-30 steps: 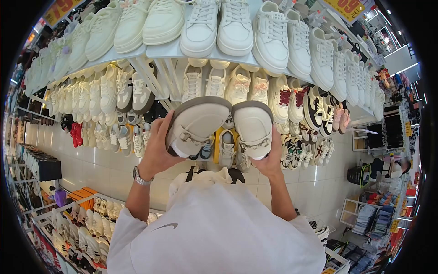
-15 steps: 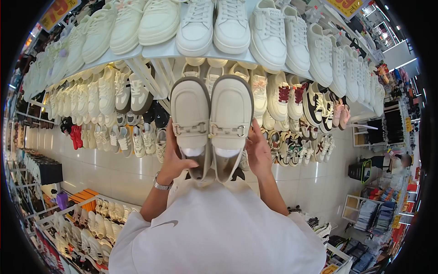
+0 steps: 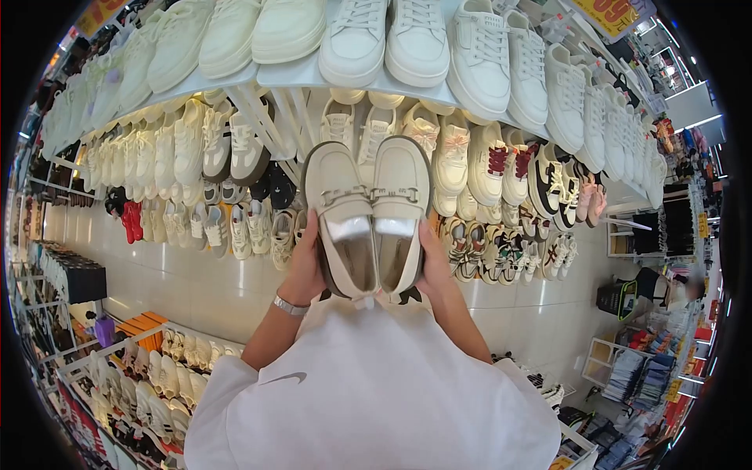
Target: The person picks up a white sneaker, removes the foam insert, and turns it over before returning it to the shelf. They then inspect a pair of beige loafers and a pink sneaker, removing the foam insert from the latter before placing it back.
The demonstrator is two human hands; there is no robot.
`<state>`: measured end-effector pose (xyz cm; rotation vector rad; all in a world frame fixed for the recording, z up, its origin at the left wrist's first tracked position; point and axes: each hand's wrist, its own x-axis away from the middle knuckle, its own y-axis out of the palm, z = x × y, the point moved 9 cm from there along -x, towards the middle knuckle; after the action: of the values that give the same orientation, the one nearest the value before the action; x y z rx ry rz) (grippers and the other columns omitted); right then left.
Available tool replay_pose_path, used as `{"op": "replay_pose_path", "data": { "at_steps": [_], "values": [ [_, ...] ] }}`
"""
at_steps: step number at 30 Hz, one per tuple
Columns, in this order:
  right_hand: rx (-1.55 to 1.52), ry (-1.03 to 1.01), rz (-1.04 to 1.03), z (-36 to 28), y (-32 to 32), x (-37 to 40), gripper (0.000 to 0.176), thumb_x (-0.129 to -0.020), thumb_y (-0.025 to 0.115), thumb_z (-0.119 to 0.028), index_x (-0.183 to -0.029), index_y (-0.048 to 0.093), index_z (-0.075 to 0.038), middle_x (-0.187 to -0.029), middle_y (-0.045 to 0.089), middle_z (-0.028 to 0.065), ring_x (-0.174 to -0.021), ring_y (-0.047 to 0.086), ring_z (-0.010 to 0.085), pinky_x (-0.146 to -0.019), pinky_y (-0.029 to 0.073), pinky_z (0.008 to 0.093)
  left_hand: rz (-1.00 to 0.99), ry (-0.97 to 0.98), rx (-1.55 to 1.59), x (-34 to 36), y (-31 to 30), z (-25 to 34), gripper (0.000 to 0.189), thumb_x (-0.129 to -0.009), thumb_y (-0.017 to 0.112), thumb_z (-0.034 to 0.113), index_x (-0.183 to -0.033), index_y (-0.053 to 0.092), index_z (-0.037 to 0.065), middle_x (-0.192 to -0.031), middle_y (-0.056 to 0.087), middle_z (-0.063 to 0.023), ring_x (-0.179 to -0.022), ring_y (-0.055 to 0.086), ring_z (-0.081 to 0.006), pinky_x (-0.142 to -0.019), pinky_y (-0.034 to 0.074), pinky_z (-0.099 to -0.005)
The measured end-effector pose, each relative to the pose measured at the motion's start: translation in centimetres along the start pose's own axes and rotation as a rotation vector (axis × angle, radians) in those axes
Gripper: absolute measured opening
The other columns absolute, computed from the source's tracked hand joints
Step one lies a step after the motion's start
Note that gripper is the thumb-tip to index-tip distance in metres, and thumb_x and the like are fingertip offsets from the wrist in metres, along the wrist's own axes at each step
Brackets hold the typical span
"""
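Observation:
A pair of beige loafers (image 3: 338, 182) with metal buckles across the top is held up side by side in front of my chest, toes pointing away. White stuffing shows inside both shoes. My left hand (image 3: 306, 262) is wrapped round the outer side of the left loafer, its thumb along the edge. Round the outer side of the right loafer (image 3: 399, 180) my right hand (image 3: 435, 262) is closed. The fingers of both hands are partly hidden beneath the shoes. The heels touch each other near my white shirt.
A white shelf (image 3: 294, 74) carrying several white sneakers (image 3: 417, 39) spans the front, with more rows of shoes below it. Another shoe rack (image 3: 168, 384) stands at the lower left. A person (image 3: 666, 286) is beside a dark basket (image 3: 617, 298) at the right.
The loafers have tilted so their openings show more, and their heels have drawn together. My right hand has closed round the right shoe; my left thumb has left the opening for the outer side.

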<state>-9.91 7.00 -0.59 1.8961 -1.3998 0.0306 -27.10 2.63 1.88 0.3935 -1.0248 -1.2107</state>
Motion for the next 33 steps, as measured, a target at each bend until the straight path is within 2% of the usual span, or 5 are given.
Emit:
{"op": "replay_pose_path", "data": {
  "at_steps": [9, 18, 25, 32, 33],
  "values": [
    [-0.057, 0.251, 0.051, 2.1, -1.9, -1.2, 0.053, -0.098, 0.055, -0.040, -0.135, 0.049, -0.002, -0.125, 0.059, 0.0099, -0.108, 0.059, 0.0215, -0.094, 0.047, 0.0332, 0.120, -0.250, -0.153, -1.4, -1.9, -0.8, 0.051, -0.099, 0.052, 0.044, -0.130, 0.051, 0.003, -0.122, 0.062, -0.0064, -0.107, 0.062, -0.0166, -0.095, 0.050, -0.0318],
    [-0.584, 0.351, -0.085, 2.7, 2.0, 0.6, 0.045, -0.104, 0.040, -0.037, -0.137, 0.044, -0.007, -0.133, 0.051, 0.0186, -0.121, 0.053, 0.0325, -0.099, 0.044, 0.0572, -0.119, -0.328, 0.253, -2.2, -0.7, -3.3, 0.053, -0.103, 0.031, 0.048, -0.137, 0.046, 0.010, -0.126, 0.059, -0.0119, -0.111, 0.062, -0.0291, -0.096, 0.051, -0.0495],
    [-0.449, 0.195, 0.175, 2.1, -0.2, 1.9, 0.052, -0.102, 0.040, -0.044, -0.139, 0.045, -0.008, -0.133, 0.054, 0.0121, -0.121, 0.054, 0.0282, -0.103, 0.042, 0.0461, -0.127, -0.438, 0.253, -3.1, -1.4, -4.9, 0.047, -0.102, 0.044, 0.038, -0.140, 0.045, 0.010, -0.138, 0.053, -0.0116, -0.122, 0.055, -0.0278, -0.105, 0.044, -0.0464],
    [-0.300, 0.027, 0.107, 2.0, -1.9, 4.8, 0.058, -0.099, 0.047, -0.043, -0.145, 0.037, -0.007, -0.140, 0.048, 0.0101, -0.128, 0.047, 0.0285, -0.107, 0.039, 0.0447, -0.240, -0.427, 0.152, -1.1, -0.7, -5.6, 0.053, -0.103, 0.039, 0.039, -0.147, 0.034, 0.011, -0.145, 0.045, -0.0123, -0.131, 0.047, -0.0300, -0.110, 0.038, -0.0488],
    [-0.306, 0.026, 0.153, 1.8, -2.3, 5.1, 0.056, -0.099, 0.048, -0.039, -0.143, 0.039, -0.005, -0.138, 0.050, 0.0111, -0.126, 0.050, 0.0282, -0.105, 0.041, 0.0442, -0.281, -0.437, 0.166, -1.0, -1.0, -6.3, 0.059, -0.099, 0.048, 0.039, -0.148, 0.032, 0.011, -0.147, 0.043, -0.0115, -0.132, 0.045, -0.0299, -0.110, 0.037, -0.0487]
  ]
}}
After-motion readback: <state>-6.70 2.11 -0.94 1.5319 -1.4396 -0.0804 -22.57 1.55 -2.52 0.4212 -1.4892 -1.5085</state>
